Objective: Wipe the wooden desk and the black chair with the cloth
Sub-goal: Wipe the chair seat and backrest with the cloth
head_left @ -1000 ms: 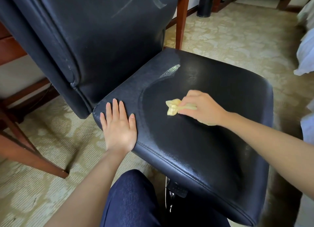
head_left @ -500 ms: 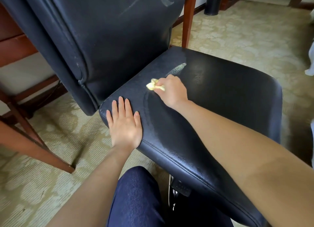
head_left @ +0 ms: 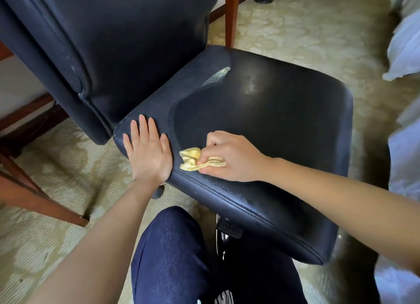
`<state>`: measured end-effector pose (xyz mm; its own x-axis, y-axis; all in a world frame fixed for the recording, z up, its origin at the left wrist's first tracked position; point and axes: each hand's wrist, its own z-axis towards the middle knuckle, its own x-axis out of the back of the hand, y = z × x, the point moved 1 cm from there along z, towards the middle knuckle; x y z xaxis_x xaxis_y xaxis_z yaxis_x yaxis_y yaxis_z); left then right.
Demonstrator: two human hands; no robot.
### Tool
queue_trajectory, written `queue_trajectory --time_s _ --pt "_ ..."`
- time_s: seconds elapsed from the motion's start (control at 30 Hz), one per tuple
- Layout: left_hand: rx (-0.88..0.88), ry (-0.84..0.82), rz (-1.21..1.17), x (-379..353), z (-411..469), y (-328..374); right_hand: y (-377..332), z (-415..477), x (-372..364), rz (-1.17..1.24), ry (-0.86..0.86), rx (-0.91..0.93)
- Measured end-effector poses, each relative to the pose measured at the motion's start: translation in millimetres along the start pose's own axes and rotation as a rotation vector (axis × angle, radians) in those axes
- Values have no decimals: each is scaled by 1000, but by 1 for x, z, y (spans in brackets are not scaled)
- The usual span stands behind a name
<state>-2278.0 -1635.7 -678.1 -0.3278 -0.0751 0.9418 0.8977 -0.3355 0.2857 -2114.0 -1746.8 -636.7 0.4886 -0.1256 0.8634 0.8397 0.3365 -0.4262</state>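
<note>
1. Desk woodwork (head_left: 34, 203) shows only as reddish legs and rails at the far left, behind the chair. Its top is out of sight, so I cannot say whether it has been wiped.
2. Black chair (head_left: 272, 112) fills the middle, and the wiping is on its seat. A dull, streaky sheen covers the hollow of the cushion, which I take for damp passes, and a pale scuffed patch shows near the backrest (head_left: 125, 42). I judge the seat partly done, with its right side, its front edge and the backrest probably left.
3. Left hand (head_left: 148, 153) lies flat on the seat's near left corner, fingers straight and close together, palm down, holding nothing. I'd guess it is steadying the chair.
4. Cloth (head_left: 192, 159), small, yellow and crumpled, lies on the seat just right of that hand, poking out from under the other one.
5. Right hand (head_left: 231, 159) has its fingers curled over the cloth, thumb pinching it, and presses it to the leather.
6. Both hands are close together but not touching.
</note>
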Motion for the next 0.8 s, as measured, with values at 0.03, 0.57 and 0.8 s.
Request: queue_trajectory --time_s 0.03,0.57,0.8 --pt "1 -2 -1 0 0 0 -2 -8 2 0 -18 8" --pt "-6 8 6 -1 -5 3 -14 -114 31 -190 -305 403" --pt "13 -15 36 -1 -9 7 -12 -72 20 -284 -294 552"
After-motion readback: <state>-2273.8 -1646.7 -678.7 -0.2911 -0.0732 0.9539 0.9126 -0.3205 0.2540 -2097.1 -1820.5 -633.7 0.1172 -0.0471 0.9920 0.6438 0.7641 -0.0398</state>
